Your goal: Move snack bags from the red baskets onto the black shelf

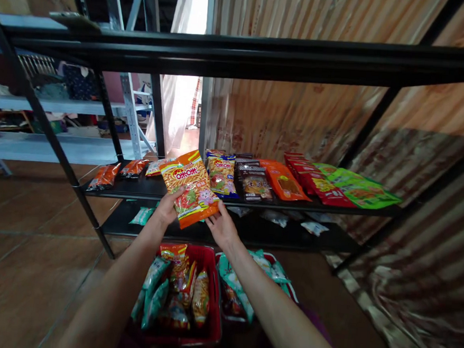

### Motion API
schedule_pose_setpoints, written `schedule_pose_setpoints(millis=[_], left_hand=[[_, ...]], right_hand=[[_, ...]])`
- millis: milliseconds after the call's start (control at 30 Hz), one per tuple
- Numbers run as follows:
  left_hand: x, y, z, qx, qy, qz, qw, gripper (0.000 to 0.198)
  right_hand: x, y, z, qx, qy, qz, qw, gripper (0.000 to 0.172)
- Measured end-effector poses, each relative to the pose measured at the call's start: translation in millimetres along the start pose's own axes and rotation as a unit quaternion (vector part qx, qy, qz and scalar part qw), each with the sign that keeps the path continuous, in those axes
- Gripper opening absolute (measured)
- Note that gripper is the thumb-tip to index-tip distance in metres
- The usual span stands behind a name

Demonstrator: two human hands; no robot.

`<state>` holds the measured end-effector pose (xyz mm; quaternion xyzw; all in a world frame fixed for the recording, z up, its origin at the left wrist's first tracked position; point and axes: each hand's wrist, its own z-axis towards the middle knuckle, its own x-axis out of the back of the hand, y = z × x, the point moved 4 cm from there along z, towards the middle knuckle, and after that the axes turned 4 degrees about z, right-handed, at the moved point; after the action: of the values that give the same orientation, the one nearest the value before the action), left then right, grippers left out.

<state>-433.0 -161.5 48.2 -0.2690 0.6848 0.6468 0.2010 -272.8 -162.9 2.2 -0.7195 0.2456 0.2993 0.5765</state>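
Between my two hands an orange and yellow snack bag [187, 184] is held up, tilted, in front of the black shelf [155, 191]. My left hand [169, 204] grips its lower left side, thumb on the front. At its lower right corner, my right hand [222, 225] pinches the edge. Just behind the bag on the shelf stands a blue and yellow snack bag [222, 174]. To its right lie brown bags [253, 181], an orange bag [283, 180], red bags [315, 180] and green bags [358, 187].
Below my arms stand a red basket [216, 311] with orange and teal snack bags and a second basket [293, 292] with teal bags. Small orange-black bags [104, 177] lie at the shelf's left end. A lower shelf [196, 230] and an upper shelf [240, 58] frame the space.
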Motion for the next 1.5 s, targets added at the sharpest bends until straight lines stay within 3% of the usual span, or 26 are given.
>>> schedule_pose_setpoints(millis=[200,333,433,600,733,900,1200,1367,1500], left_hand=[[-9.3,-10,-38,-0.024,-0.009,0.071,0.997,0.041],[-12.9,-37,-59,-0.019,-0.022,0.13,0.991,0.047],[-12.1,-59,-71,-0.025,-0.024,0.168,0.985,0.05],[-16.1,-84,-84,0.008,-0.037,0.158,0.987,0.058],[-26.5,-83,-93,0.035,-0.067,0.121,0.99,0.055],[-31.3,-72,-98,-0.01,-0.026,0.125,0.992,0.048],[-33.6,-82,-101,-0.017,-0.006,0.116,0.993,0.038],[-23.5,-88,-94,-0.01,0.008,0.112,0.994,0.039],[-7.0,-91,-75,-0.012,0.018,0.106,0.994,0.041]], right_hand=[[21,-34,-17,0.013,0.004,-0.053,0.999,0.029],[20,-46,-27,0.029,-0.06,-0.106,0.992,0.03],[22,-47,-34,0.038,-0.095,-0.082,0.991,0.028],[40,-46,-44,0.018,-0.046,-0.035,0.998,0.016],[45,-51,-56,0.028,-0.022,-0.028,0.999,0.011],[40,-58,-69,0.049,-0.029,-0.042,0.998,0.013],[44,-57,-79,0.042,-0.006,-0.037,0.998,0.012],[46,-48,-71,0.034,0.006,-0.04,0.999,0.012],[44,-35,-53,0.035,0.008,-0.044,0.998,0.018]])
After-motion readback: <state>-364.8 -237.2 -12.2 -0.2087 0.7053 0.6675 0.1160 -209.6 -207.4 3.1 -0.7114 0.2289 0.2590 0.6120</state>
